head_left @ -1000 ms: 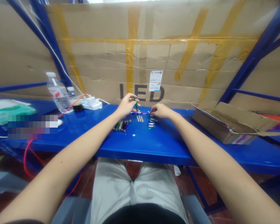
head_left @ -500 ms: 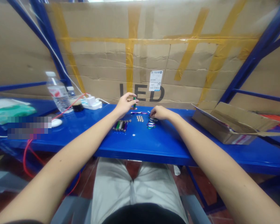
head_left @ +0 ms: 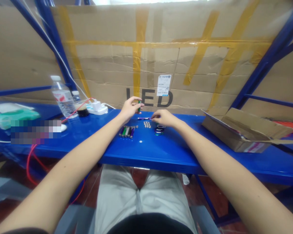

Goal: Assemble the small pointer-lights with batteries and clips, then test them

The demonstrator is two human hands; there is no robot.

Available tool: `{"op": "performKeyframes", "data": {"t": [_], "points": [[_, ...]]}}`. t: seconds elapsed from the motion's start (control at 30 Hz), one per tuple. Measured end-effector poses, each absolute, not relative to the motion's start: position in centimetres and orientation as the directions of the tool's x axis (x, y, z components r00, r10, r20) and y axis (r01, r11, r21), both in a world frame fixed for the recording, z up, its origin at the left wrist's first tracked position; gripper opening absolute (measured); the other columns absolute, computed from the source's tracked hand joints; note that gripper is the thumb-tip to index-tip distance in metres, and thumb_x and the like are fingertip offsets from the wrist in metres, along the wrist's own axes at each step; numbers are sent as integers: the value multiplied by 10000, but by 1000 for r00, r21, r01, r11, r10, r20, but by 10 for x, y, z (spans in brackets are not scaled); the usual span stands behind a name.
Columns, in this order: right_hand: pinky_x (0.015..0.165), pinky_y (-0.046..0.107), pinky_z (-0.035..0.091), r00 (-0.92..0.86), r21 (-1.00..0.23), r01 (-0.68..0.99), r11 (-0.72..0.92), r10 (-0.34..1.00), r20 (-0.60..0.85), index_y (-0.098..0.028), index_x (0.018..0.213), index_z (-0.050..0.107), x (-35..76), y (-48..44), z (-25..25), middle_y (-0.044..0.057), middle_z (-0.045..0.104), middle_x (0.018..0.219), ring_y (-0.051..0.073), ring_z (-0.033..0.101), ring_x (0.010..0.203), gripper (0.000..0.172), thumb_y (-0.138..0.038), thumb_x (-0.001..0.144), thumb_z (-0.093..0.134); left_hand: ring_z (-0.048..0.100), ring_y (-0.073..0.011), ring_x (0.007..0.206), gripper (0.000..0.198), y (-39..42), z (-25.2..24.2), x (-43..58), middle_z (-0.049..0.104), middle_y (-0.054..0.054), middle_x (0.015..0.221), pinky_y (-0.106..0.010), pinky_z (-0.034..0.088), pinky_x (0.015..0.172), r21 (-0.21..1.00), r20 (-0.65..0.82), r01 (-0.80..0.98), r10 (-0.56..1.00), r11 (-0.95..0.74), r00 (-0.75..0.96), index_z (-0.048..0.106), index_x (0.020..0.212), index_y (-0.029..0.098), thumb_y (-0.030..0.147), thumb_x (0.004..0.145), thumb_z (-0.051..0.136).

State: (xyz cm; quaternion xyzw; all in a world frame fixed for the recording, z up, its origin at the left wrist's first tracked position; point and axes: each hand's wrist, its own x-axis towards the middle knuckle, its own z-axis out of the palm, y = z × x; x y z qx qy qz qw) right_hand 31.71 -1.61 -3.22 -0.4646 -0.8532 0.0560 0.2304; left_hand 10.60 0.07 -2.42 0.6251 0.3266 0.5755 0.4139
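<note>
My left hand point(head_left: 132, 109) is raised at the table's back edge and pinches a small green metal tube point(head_left: 139, 106), held upright. My right hand point(head_left: 163, 117) is closed, with its fingertips at the right end of a slim purple metal tube point(head_left: 143, 118) lying on the table; what is between them, if anything, is too small to make out. Just below lie several button cells point(head_left: 147, 124) in a block. Coloured carabiners point(head_left: 159, 131) lie under and in front of my right hand. Left of the cells, several metal tubes point(head_left: 127, 132) in green, silver and dark colours lie side by side.
An open cardboard box point(head_left: 239, 138) stands at the right. Toward the left are a water bottle point(head_left: 63, 100), a bottle of dark liquid point(head_left: 81, 109), a power strip point(head_left: 99, 110) and red cable. A big carton point(head_left: 107, 68) walls off the table's back.
My right hand has moved left from the carabiners to the right end of the purple tube. My left hand still holds the green tube, now slightly tilted. The camera view has shifted a little.
</note>
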Motion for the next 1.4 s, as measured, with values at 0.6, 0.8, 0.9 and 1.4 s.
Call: {"op": "performKeyframes", "data": {"t": [0.6,0.8,0.9,1.4], "points": [[695,271,446,-358,-545,580,606,790,497,-138,782,689,290,-18,-34,54,712,779,162,614,728,93,-117,795,599,681,-135,737,241,3,-24,103,715,-65,932,-252,539,599,898,441,-59,891,-437,111,579,1069,177,66,857,608],[707,302,492,-153,-721,391,573,812,563,-165,781,611,314,-11,-24,26,653,687,160,611,679,59,-223,780,621,683,-155,725,166,-3,-27,107,718,-102,930,-258,488,562,916,373,48,889,-399,266,635,1003,145,133,845,687],[713,307,495,-193,-706,363,608,790,581,-163,808,621,310,-14,-25,27,655,698,158,610,686,91,-252,789,618,639,-131,677,212,0,-30,107,721,-84,846,-251,460,565,873,405,122,840,-473,360,678,1016,138,169,812,730],[732,279,429,-423,-327,630,705,664,617,-158,892,687,315,-19,-25,57,708,859,172,599,787,136,-199,871,558,642,-162,819,189,2,-32,105,748,-61,926,-333,481,822,758,444,246,754,-605,485,748,963,148,247,813,690]]}}
